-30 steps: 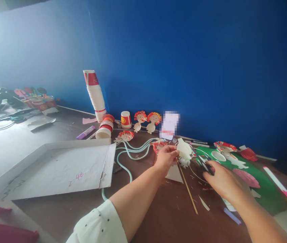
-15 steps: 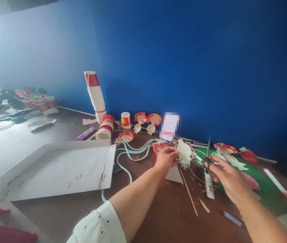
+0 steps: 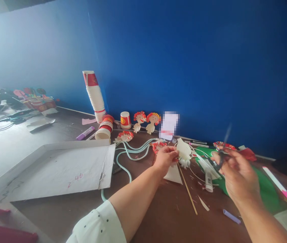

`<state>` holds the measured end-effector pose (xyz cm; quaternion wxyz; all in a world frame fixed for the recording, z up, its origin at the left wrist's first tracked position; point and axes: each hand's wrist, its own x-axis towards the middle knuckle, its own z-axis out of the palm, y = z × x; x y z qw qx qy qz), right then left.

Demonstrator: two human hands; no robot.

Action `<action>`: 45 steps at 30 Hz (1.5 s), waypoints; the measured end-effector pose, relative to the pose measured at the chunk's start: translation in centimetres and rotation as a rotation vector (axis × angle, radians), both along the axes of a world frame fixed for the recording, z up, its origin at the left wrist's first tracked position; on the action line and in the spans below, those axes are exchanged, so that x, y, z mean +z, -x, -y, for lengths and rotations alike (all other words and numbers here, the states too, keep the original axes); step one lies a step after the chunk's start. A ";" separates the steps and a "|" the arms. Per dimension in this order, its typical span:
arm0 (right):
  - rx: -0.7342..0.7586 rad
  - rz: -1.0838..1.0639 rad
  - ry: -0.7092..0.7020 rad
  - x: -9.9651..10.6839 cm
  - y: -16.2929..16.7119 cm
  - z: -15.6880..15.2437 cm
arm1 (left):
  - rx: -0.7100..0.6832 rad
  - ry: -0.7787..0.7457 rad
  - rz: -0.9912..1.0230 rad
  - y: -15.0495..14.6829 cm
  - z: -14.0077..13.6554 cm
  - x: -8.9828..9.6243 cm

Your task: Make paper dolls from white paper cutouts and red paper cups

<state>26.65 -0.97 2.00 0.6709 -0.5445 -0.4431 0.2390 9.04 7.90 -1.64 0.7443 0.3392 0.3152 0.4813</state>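
Note:
Between the thumb and fingers of my left hand [image 3: 167,158] is a cream paper cutout [image 3: 184,149], shaped like a small figure and held above the table. My right hand [image 3: 240,175] is closed around the dark handles of a pair of scissors [image 3: 221,160], whose blades point up and are blurred by motion. Below the scissors lies a white tube [image 3: 208,182] with a printed label. A thin wooden stick [image 3: 187,189] and a pale paper scrap [image 3: 173,174] rest on the table under the cutout.
A white box lid [image 3: 64,168] lies at left. Behind it stands a tall paper cup stack [image 3: 94,96]. Paper dolls with red hair [image 3: 153,122] lean on the blue wall [image 3: 196,67]. A pale blue cable [image 3: 125,168] curls mid-table. Green paper [image 3: 262,185] and a pink-capped marker [image 3: 281,185] lie right.
My right hand has turned and shifted slightly right with the scissors, blades now tilting to the right. The white tube has moved a little higher. My left hand keeps the cutout nearly still.

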 end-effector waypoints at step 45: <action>0.498 -0.146 0.683 0.2 4.8 1.7 | 0.207 -0.060 0.008 0.3 -0.6 0.4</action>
